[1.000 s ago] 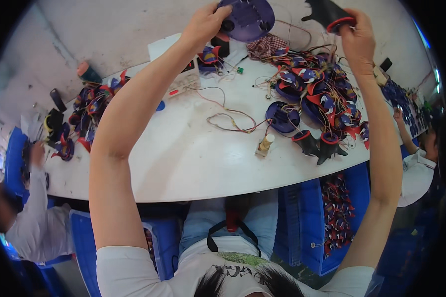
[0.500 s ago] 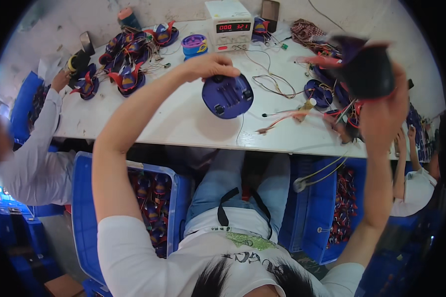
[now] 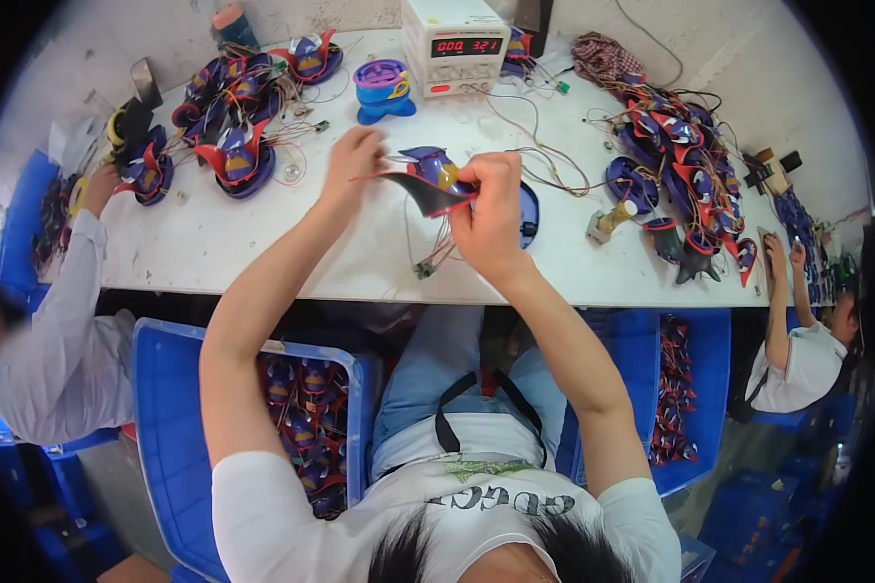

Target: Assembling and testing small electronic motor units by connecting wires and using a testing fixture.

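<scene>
In front of me my right hand (image 3: 491,209) grips a purple and yellow toy shell (image 3: 430,167) with a red-edged black flange, tilted above the table. Thin wires and a small green circuit board (image 3: 424,269) hang below the shell. My left hand (image 3: 352,165) is just left of the shell, its fingers blurred by motion; whether it pinches a wire is unclear. Partly hidden behind my right hand, a round purple base (image 3: 529,216) lies on the white table (image 3: 350,255).
Wired toy assemblies pile up at left (image 3: 233,92) and right (image 3: 685,155). A white power supply (image 3: 452,49) and a blue pot (image 3: 383,89) stand at the back. Blue crates (image 3: 170,428) with more assemblies flank my legs. Co-workers sit on both sides.
My right hand has brought the toy shell from the far right to the middle. The round base has left my left hand and now lies on the table; that hand has shifted left.
</scene>
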`<action>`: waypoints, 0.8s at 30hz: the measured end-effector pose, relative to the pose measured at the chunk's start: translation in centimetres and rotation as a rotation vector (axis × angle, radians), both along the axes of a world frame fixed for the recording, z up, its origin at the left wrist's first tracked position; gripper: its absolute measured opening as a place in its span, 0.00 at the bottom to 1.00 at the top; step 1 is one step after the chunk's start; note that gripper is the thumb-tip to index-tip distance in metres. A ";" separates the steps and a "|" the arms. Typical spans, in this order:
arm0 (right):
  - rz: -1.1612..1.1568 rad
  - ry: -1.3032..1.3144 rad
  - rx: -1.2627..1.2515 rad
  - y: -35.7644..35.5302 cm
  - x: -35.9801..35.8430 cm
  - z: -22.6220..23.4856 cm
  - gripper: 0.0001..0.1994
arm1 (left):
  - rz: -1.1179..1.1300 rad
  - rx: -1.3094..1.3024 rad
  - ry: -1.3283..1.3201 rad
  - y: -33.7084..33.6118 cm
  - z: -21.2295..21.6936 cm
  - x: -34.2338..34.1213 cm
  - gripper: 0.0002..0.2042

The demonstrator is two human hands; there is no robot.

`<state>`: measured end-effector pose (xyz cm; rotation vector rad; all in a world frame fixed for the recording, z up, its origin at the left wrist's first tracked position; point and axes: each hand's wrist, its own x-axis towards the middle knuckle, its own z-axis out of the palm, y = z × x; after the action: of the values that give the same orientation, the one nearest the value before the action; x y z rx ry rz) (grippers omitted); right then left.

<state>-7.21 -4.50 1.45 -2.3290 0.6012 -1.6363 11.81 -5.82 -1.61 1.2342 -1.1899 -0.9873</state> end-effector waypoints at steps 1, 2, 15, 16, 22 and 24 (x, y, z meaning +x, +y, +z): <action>0.008 -0.005 0.007 -0.7 0.9 -0.8 0.21 | 0.080 0.065 0.113 2.9 0.2 0.8 0.13; -0.017 0.033 0.015 -1.2 1.7 -1.5 0.21 | 0.162 0.131 0.226 5.7 0.5 1.3 0.12; -0.027 0.116 -0.108 1.2 6.6 -2.9 0.11 | 0.184 -0.007 0.803 7.7 0.8 -3.5 0.13; -0.039 0.134 -0.091 1.5 5.9 -2.7 0.11 | 0.180 -0.015 0.799 7.4 0.5 -2.8 0.13; -0.071 0.190 -0.088 1.9 -8.1 -0.6 0.20 | 0.239 -0.033 0.278 6.8 -0.8 0.1 0.22; -0.405 0.163 0.018 1.8 -14.0 -0.2 0.21 | 0.248 -0.052 0.161 7.0 -0.8 0.1 0.22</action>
<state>-21.18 -2.75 1.30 -2.4616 1.1823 -1.5870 11.88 1.14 -2.36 1.2048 -0.9071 -0.8485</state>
